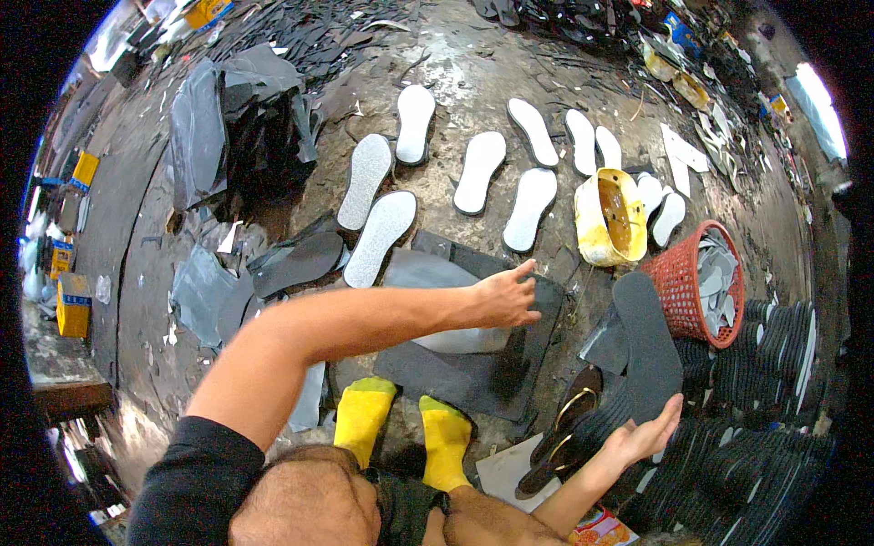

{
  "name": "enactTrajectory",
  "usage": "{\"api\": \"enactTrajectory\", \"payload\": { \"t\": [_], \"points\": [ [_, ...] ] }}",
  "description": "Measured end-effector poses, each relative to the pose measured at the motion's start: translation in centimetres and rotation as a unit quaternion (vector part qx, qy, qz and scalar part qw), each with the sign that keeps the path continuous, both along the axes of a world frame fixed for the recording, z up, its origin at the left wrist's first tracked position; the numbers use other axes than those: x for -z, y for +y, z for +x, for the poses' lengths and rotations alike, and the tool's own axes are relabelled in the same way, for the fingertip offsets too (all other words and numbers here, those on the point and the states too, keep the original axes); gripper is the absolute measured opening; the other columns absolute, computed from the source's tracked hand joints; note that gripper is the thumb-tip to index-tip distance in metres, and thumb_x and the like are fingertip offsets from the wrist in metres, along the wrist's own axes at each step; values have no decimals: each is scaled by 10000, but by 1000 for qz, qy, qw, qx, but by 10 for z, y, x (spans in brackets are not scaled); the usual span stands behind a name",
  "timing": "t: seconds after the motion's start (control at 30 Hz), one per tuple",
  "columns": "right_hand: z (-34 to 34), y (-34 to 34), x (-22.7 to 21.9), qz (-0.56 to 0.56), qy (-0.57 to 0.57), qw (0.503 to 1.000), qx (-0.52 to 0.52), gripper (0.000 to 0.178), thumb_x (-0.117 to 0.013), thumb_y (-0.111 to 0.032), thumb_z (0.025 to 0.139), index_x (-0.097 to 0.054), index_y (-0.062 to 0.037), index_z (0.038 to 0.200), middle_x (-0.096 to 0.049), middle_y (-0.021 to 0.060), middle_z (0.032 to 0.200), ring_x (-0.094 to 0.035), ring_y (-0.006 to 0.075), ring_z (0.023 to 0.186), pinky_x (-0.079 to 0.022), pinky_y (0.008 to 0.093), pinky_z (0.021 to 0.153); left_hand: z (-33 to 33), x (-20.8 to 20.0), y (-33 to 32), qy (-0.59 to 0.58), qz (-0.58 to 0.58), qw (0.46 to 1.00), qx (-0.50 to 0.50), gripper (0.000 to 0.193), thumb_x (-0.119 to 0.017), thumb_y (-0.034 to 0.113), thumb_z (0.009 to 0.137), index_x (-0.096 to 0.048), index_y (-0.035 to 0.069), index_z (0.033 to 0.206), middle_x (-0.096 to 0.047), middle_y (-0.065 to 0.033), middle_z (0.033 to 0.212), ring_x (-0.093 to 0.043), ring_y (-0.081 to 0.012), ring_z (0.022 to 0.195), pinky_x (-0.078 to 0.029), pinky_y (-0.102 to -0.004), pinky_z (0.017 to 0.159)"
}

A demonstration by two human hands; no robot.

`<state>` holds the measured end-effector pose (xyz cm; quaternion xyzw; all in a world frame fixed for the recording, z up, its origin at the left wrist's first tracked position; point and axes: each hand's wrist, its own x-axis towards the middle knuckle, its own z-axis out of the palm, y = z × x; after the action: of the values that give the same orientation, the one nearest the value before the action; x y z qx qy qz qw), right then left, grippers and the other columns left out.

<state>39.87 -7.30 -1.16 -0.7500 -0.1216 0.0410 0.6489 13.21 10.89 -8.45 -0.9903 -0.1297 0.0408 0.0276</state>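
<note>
My left hand (507,298) reaches across the middle, above a black rubber sheet (464,373) and a grey sheet (464,341) lying on it. Its fingers are apart, with nothing in them. At the right, my right hand (642,435) holds a dark grey shoe sole (648,346) by its lower end, the sole pointing away from me. Beyond my left hand, several white-topped soles (530,211) lie spread on the floor. A cut-open yellow container (587,223) with brownish liquid inside stands among them, farther off than the held sole.
A red basket (678,296) of grey pieces tilts at the right, beside stacks of dark soles (769,464). Dark flip-flops (575,419) lie left of my right hand. Black sheeting (241,132) is heaped at the far left; rubber scraps (337,45) cover the floor beyond.
</note>
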Motion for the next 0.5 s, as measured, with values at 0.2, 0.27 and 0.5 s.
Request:
{"api": "enactTrajectory", "payload": {
  "t": [0.2, 0.27, 0.5],
  "points": [
    [9, -4, 4, 45, 52, 998, 14, 409, -709, -272, 945, -663, -51, 1286, -637, 45, 1344, -553, 162, 1249, -371, 325, 1076, -75, 80, -71, -179, -116, 951, -223, 700, -605, 441, 944, -403, 134, 1540, -384, -171, 1580, -275, -374, 1510, -148, -615, 1230],
    [3, 1, 4, 51, 48, 997, -12, 407, -708, -267, 946, -662, -45, 1284, -637, 46, 1343, -554, 158, 1241, -373, 308, 1074, -87, 86, -123, -143, -201, 938, -244, 749, -541, 556, 961, -379, 136, 1560, -329, -194, 1615, -211, -396, 1534, -115, -630, 1227],
    [-23, 25, 6, 52, 77, 995, -37, 405, -711, -242, 955, -651, -17, 1287, -640, 104, 1335, -564, 200, 1240, -399, 339, 1080, -39, 88, -159, -218, -219, 911, -274, 761, -532, 588, 965, -381, 139, 1561, -209, -213, 1663, -156, -444, 1538, -115, -634, 1220]
  ]
}}
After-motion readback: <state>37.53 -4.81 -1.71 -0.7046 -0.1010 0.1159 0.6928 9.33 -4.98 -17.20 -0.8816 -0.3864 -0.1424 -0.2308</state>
